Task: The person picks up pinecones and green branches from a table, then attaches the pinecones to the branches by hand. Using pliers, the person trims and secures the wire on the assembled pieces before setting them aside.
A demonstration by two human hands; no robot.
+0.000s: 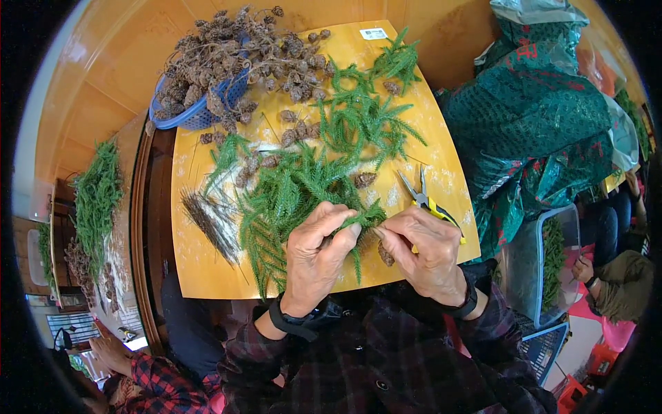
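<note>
My left hand [322, 245] is closed on a green artificial pine sprig [372, 214], pinched between thumb and fingers. Beside it, my right hand [429, 257] is closed at the sprig's end, its fingertips pinched together; whatever is between them is too small to make out. A brown pine cone [385, 254] shows just below my right fingertips, and I cannot tell whether it hangs or lies there. Long-nose pliers [418, 196] with yellow and black handles lie partly behind my right hand. A heap of green sprigs [296, 186] spreads beyond my left hand.
A blue basket [186, 119] overflows with pine cones [221, 62] at the far left of the yellow table [452, 172]. Dark wires [210, 224] lie at left. Green sacks [531, 117] and a clear bin [538, 269] stand right. Other people sit on both sides.
</note>
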